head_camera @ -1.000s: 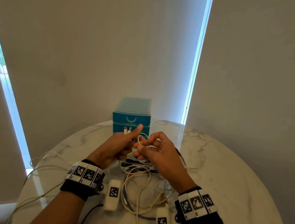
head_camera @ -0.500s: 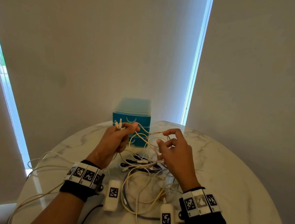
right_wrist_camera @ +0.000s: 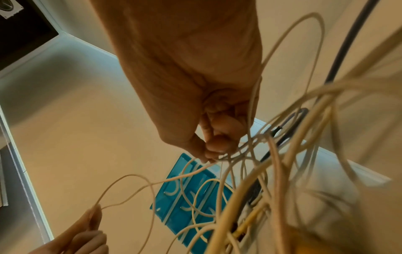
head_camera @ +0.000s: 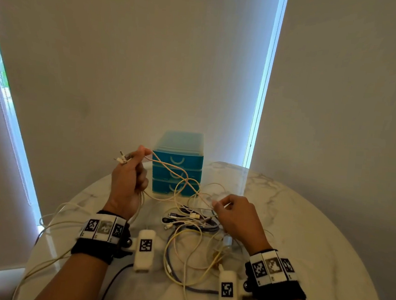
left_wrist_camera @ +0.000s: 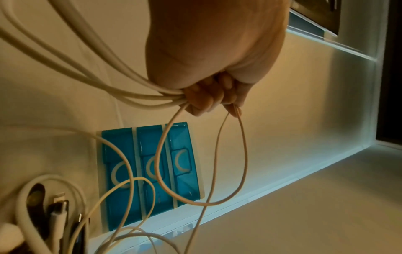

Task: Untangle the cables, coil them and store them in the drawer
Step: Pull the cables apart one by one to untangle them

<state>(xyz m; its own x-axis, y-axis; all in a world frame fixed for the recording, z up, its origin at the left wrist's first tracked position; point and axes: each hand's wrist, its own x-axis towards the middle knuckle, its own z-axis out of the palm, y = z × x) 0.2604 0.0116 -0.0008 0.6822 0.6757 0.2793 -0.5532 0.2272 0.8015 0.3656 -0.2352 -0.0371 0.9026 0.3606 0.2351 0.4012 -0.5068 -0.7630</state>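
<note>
**Cables stretched before the drawers**

Left hand point(head_camera: 129, 179) grips a cream cable point(head_camera: 173, 171), raised mid-frame; right hand point(head_camera: 234, 215) pinches it lower right. Tangled cables point(head_camera: 189, 242) cover the marble table point(head_camera: 304, 231). The blue drawer unit point(head_camera: 178, 162) behind stands closed.

The drawer box point(head_camera: 177, 166) is bright blue with pale curved handles. Most cables point(head_camera: 184, 251) are cream or yellowish; one at 6 o'clock is purple-grey. The table point(head_camera: 304, 231) is white with grey marble lines. The wrist bands point(head_camera: 102, 229) are black with black-and-white square patterns.
</note>
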